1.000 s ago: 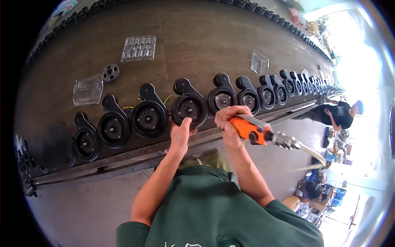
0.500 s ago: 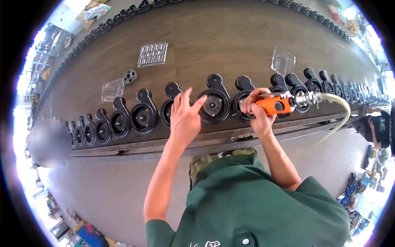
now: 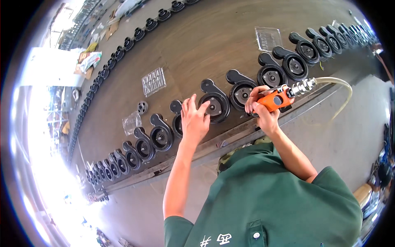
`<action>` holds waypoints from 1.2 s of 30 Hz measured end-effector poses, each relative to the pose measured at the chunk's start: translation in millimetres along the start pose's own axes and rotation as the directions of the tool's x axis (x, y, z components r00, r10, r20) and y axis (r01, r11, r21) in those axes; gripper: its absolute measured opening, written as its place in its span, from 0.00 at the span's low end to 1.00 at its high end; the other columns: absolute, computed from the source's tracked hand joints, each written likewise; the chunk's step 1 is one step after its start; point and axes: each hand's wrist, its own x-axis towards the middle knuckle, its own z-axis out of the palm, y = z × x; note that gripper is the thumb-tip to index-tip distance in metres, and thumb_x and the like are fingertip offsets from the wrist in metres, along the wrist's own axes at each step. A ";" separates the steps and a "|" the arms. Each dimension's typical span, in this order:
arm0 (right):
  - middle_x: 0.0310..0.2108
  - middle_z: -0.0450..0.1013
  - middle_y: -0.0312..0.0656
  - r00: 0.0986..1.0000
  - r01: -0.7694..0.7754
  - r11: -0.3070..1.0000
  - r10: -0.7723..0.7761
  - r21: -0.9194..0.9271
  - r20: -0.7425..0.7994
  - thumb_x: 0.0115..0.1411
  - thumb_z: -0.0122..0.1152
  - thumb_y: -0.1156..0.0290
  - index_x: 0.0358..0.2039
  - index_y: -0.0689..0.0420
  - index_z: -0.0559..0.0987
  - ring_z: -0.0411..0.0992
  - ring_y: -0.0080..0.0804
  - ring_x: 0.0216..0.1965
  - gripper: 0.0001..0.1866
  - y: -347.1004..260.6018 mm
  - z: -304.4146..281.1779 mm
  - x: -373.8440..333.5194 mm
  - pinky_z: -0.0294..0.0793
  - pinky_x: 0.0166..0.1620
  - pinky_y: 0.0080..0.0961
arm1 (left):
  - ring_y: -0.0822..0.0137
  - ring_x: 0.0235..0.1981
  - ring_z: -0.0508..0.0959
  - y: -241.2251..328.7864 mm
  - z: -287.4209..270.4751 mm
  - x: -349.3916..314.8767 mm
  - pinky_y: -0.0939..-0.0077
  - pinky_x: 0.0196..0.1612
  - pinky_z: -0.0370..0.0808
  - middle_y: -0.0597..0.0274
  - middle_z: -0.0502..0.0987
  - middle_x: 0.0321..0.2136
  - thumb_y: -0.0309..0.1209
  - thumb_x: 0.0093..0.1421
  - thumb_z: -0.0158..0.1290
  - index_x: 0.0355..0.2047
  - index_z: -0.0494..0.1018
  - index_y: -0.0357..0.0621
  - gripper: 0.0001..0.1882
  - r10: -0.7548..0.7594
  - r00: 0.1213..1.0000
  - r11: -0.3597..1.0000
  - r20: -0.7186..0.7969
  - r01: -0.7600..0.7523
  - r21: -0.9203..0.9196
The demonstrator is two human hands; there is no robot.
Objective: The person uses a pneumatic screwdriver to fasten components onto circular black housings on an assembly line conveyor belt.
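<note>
My right hand [image 3: 264, 112] is wrapped round an orange air tool [image 3: 271, 101] with a coiled metal fitting and a pale hose [image 3: 349, 91] at its far end. Beside it lies a black round part with an arm [image 3: 243, 94], partly hidden by the hand. My left hand [image 3: 195, 122] has its fingers apart and holds nothing. Its fingertips reach the left rim of another black round part [image 3: 214, 108], which has a grey disc in its middle. Behind that hand, a further black round part [image 3: 176, 108] is partly covered.
Similar black parts run along the near bench edge [image 3: 230, 136] to both sides. Clear plastic trays [image 3: 154, 81] [image 3: 268, 38] and a loose grey wheel [image 3: 142, 107] lie on the brown bench [image 3: 205, 49]. Another row of black parts [image 3: 139, 33] lines its far side.
The view has turned, so the row now slopes up to the right. My left hand has come closer to the rim of the middle part. The air tool stays in my right hand.
</note>
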 end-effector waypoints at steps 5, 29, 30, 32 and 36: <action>0.28 0.72 0.39 0.999 0.016 1.000 -0.016 -0.005 -0.035 0.59 0.54 0.84 0.45 0.62 0.71 0.72 0.26 0.28 0.13 4.4 13.7 -15.9 0.74 0.36 0.26 | 0.41 0.67 0.60 -13.8 4.0 7.8 0.50 0.70 0.61 0.41 0.62 0.68 0.38 0.49 0.70 0.57 0.79 0.56 0.32 0.012 0.998 1.000 0.065 -0.010 -0.028; 0.29 0.74 0.39 0.996 0.068 0.973 -0.078 -0.220 -0.036 0.58 0.57 0.86 0.44 0.65 0.73 0.75 0.23 0.29 0.13 77.4 55.7 36.4 0.76 0.34 0.21 | 0.54 0.56 0.73 -17.1 -2.0 30.6 0.52 0.56 0.71 0.57 0.79 0.46 0.46 0.40 0.75 0.52 0.83 0.61 0.35 -0.076 0.973 0.996 0.218 0.063 0.067; 0.29 0.74 0.39 0.996 0.069 0.969 -0.080 -0.238 -0.035 0.57 0.57 0.86 0.44 0.65 0.73 0.75 0.23 0.28 0.13 80.1 55.5 38.0 0.76 0.34 0.21 | 0.55 0.54 0.74 -17.0 0.1 30.2 0.53 0.55 0.72 0.59 0.80 0.44 0.47 0.40 0.75 0.52 0.83 0.61 0.34 -0.077 0.976 0.995 0.203 0.062 0.077; 0.28 0.74 0.39 0.994 0.093 0.952 -0.104 -0.293 -0.020 0.57 0.56 0.85 0.43 0.65 0.73 0.75 0.23 0.27 0.12 84.7 51.6 40.3 0.77 0.33 0.21 | 0.56 0.52 0.75 -17.1 4.0 28.7 0.54 0.53 0.72 0.61 0.81 0.41 0.47 0.41 0.74 0.51 0.83 0.61 0.33 -0.073 0.979 0.994 0.190 0.056 0.093; 0.27 0.74 0.39 0.998 0.053 0.957 -0.063 -0.284 -0.025 0.58 0.54 0.85 0.43 0.65 0.72 0.74 0.24 0.28 0.12 82.0 53.1 45.0 0.75 0.34 0.22 | 0.56 0.49 0.77 -13.9 3.7 26.9 0.57 0.51 0.71 0.62 0.82 0.39 0.47 0.42 0.74 0.50 0.83 0.62 0.31 -0.076 0.983 0.992 0.165 0.057 0.111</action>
